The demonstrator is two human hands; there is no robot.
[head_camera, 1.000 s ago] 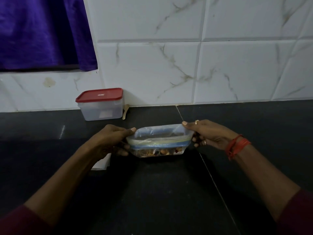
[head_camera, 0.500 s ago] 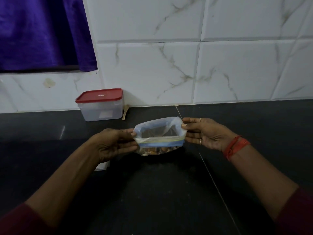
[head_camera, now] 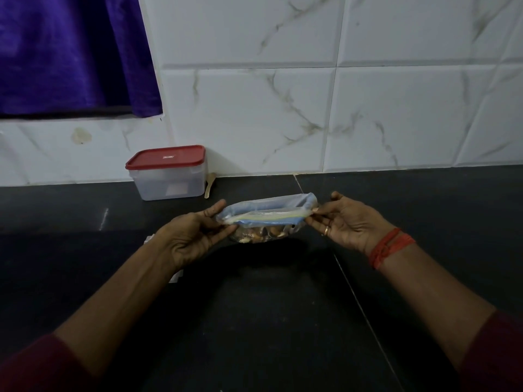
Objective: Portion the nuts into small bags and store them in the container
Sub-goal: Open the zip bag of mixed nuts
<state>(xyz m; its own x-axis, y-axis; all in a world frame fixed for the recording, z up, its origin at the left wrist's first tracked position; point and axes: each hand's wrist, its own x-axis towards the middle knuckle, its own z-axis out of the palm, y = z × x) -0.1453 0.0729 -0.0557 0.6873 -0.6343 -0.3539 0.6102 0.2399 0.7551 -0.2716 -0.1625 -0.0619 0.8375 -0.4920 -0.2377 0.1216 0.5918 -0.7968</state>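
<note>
left hand: pinches the left end of the bag's top edge, thumb on top, fingers curled beneath.
right hand: pinches the right end of the same edge between thumb and fingers; ring on one finger, red thread round the wrist.
bag: clear zip bag with a blue strip along the mouth, held between both hands just above the counter; the mouth gapes open on the right side and lies flatter toward the left.
nuts: at the bottom of the bag, seen through the plastic.
container: clear box with a red lid on, standing on the counter against the wall, behind and to the left of the bag, well apart from both hands.
counter: dark stone with a seam running diagonally.
spoon: small, pale, leaning at the wall just right of the container.
wall: white marbled tiles.
cloth: purple, hanging at upper left.
white item: partly hidden under the left wrist; cannot tell what it is.
</note>
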